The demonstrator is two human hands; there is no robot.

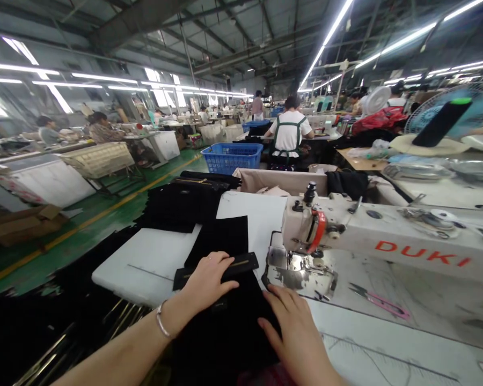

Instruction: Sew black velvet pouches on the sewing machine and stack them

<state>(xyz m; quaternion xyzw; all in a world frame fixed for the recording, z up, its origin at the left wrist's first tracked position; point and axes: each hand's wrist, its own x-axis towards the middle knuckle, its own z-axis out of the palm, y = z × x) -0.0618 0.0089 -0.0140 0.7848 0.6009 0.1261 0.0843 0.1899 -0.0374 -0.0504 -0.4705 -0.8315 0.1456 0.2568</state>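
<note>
My left hand [209, 276] lies over a black strip with a zipper [246, 262], its fingers stretched and thumb apart. That strip rests crosswise on a black fabric panel [235, 316], which hangs down toward my lap. At the panel's right edge, my right hand [295, 327] presses lightly with spread fingers. Just beyond the right hand stands a sewing machine [309, 230], its needle area beside the cloth. Another black fabric piece [225, 236] continues under the strip onto the white table [145, 260].
Pink-handled thread snips [380, 301] lie on the machine bed. A stack of black pieces [181, 203] sits at the table's back left. Beyond are a fabric-lined bin [282, 181], a blue basket [231, 157] and a person in a white shirt [290, 128]. Black pieces with zippers [84, 300] hang at left.
</note>
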